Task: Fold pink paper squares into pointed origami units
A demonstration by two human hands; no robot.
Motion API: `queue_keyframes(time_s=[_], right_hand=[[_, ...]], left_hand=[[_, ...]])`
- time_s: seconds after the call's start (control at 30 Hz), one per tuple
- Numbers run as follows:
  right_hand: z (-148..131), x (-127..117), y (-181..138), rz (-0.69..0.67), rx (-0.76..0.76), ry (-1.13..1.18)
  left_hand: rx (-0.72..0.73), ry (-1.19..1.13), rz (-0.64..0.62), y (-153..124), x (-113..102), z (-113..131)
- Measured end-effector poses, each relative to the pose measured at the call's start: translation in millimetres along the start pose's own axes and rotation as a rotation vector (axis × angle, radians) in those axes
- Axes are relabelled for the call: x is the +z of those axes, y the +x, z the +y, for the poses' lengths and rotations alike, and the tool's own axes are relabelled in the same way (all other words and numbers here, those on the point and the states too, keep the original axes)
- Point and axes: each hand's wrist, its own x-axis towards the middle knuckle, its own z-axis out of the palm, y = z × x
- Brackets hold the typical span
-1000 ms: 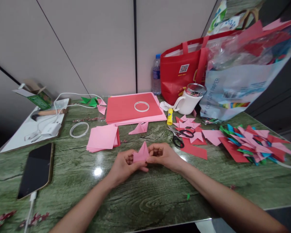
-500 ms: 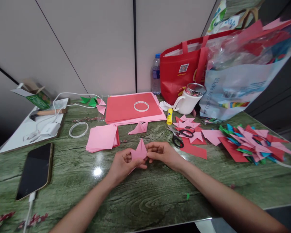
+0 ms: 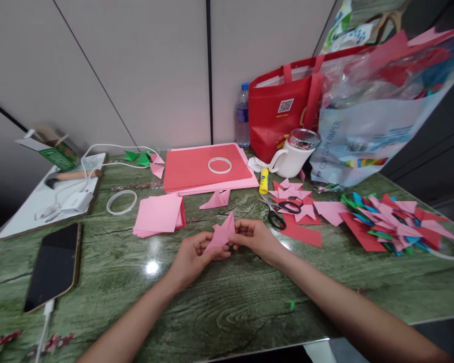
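A small folded pink paper piece [image 3: 222, 233] with pointed tips is held between both hands just above the green wood-grain table [image 3: 227, 297]. My left hand [image 3: 192, 256] pinches its lower left side with curled fingers. My right hand [image 3: 254, 238] grips its right side, fingers closed. A stack of pink square sheets [image 3: 159, 214] lies just left of the hands. Another folded pink piece [image 3: 216, 199] rests behind them.
Scissors [image 3: 280, 212], a glue stick [image 3: 264, 180], a white mug [image 3: 295, 154] and folded paper pieces [image 3: 389, 224] lie right. Red sheets with a tape ring [image 3: 219, 165] sit at the back, near a bottle [image 3: 243, 116] and bags [image 3: 283, 111]. A phone [image 3: 53, 266] and clipboard [image 3: 34, 206] lie left.
The pink piece has tilted to the right between my hands, its tip now leaning toward the right hand. Both hands stay in nearly the same place.
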Motion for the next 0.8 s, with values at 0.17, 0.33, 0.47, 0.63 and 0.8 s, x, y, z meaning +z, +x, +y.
queue_keyframes(time_s=[0.17, 0.33, 0.47, 0.63, 0.8], right_hand=[[1.3, 0.5, -0.4, -0.011, 0.008, 0.033], [0.9, 0.8, -1.3, -0.042, -0.034, 0.019], [0.6, 0.5, -1.2, -0.06, -0.048, 0.007], [0.7, 0.7, -0.9, -0.033, -0.021, -0.015], [1.4, 1.0, -0.7, -0.021, -0.001, -0.003]], left_hand=[[-0.052, -0.036, 0.01, 0.4, -1.5, -2.2], [-0.069, -0.019, 0.003, -0.9, -1.6, -1.1], [-0.058, 0.025, -0.024, -1.3, -1.5, -1.3], [-0.033, 0.084, -0.037, -0.9, -0.7, -3.0], [0.003, 0.117, -0.043, -1.0, -0.8, -0.1]])
